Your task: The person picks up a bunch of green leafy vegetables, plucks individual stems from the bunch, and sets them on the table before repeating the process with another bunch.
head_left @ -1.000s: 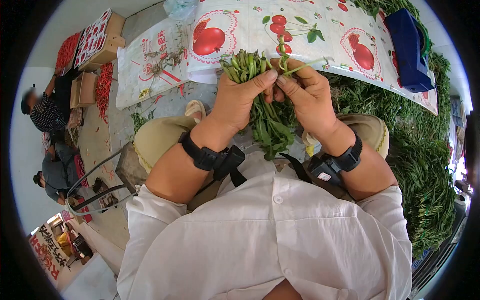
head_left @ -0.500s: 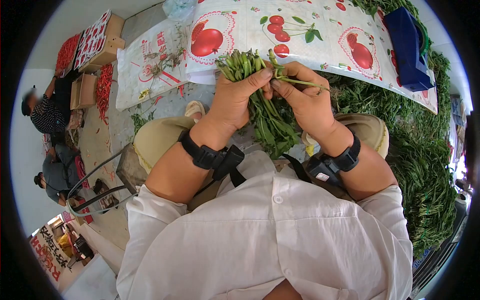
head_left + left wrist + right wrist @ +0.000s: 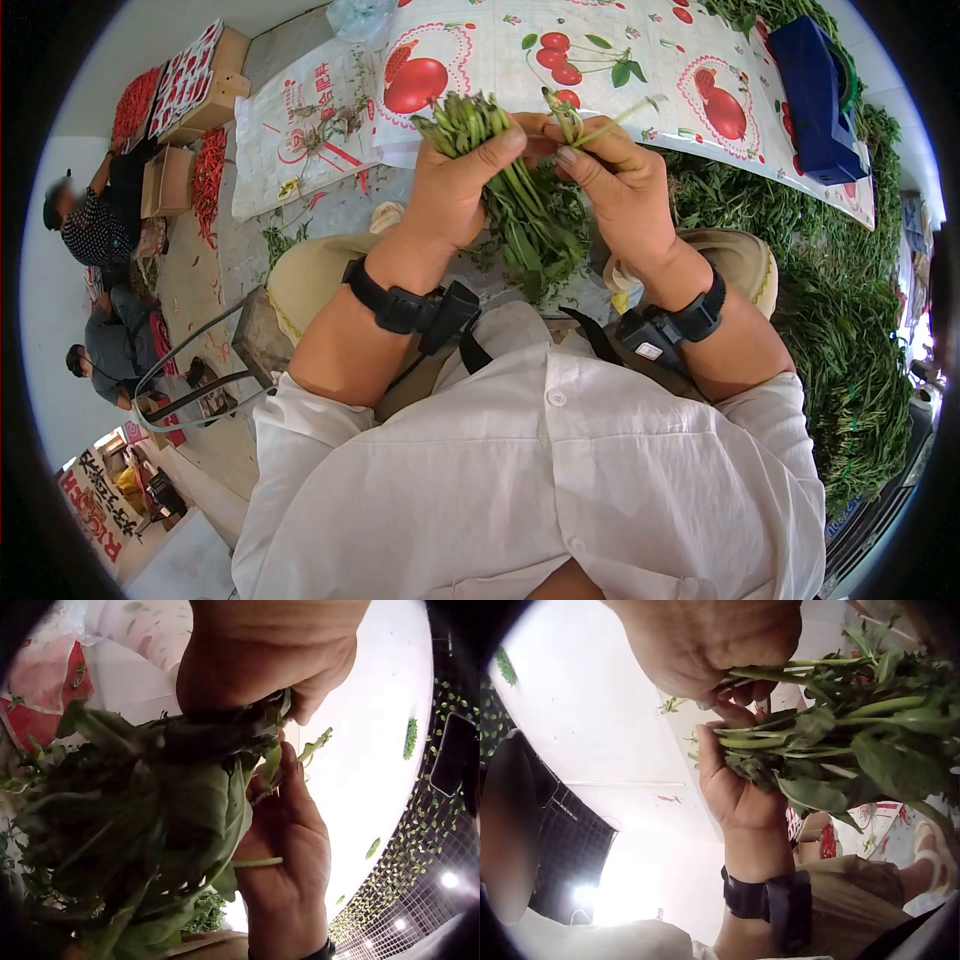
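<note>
My left hand (image 3: 450, 195) grips a bunch of leafy green stems (image 3: 535, 235), the thumb lying across them. The cut stem ends point up and away from me, and the leaves hang down between my knees. Just to the right, my right hand (image 3: 625, 195) pinches a thin green stem (image 3: 618, 122) between thumb and fingers, its end sticking out to the right. The fingers of both hands nearly meet beside the bunch. In the left wrist view, broad leaves (image 3: 180, 802) cover much of the grip.
A fruit-printed plastic sheet (image 3: 640, 70) lies ahead, with a blue tape dispenser (image 3: 815, 100) at its right end. Heaped greens (image 3: 840, 370) fill the right side. At left are a white sack (image 3: 300, 140), red chillies (image 3: 208, 175), cardboard boxes (image 3: 170, 180), a metal-framed stool (image 3: 250, 335) and two people.
My left hand has shifted left with the bunch, widening the gap to my right hand. The stem in my right hand has swung from lying level to slanting upward.
</note>
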Motion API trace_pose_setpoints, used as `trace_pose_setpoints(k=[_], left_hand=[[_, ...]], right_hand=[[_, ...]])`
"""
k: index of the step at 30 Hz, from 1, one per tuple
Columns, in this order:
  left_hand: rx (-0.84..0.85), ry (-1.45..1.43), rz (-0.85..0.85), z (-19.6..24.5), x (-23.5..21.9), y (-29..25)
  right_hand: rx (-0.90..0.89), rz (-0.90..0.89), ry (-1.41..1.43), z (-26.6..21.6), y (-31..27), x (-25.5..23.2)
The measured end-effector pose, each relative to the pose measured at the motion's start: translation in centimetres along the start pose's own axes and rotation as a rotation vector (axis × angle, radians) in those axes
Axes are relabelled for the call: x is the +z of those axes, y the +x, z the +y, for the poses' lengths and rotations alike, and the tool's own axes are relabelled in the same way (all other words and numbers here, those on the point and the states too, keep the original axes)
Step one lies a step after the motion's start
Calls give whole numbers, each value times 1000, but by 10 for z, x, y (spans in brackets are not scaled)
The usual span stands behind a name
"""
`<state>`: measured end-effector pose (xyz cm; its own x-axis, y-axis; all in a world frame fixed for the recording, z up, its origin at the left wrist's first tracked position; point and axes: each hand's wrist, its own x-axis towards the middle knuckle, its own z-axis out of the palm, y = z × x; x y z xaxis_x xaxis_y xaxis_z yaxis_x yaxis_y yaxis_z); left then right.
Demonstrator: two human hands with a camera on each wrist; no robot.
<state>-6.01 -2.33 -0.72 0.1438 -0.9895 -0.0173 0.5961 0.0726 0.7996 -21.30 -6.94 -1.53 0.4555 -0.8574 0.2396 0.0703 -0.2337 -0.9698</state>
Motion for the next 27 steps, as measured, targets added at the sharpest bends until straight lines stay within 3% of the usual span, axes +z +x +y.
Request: trace_pose_setpoints(k=[2,7,11,14,20,27], left_hand=[[24,10,23,1,-5,2],[98,83,-13,-2,-17,7],[23,199,17,-3,-5,2],[9,82,8,-8,-3,2],[7,39,-10,-10,-2,1],[37,69,52,-11,0,0]], right_hand=[[146,-36,29,-1,-2,-2],[180,8,245,-8,0,3],[202,-11,289,-6,-1,4],[174,-24,165,-3,-5,5],[117,13,163,-3,-7,11],[64,16,-28,2,-7,7]])
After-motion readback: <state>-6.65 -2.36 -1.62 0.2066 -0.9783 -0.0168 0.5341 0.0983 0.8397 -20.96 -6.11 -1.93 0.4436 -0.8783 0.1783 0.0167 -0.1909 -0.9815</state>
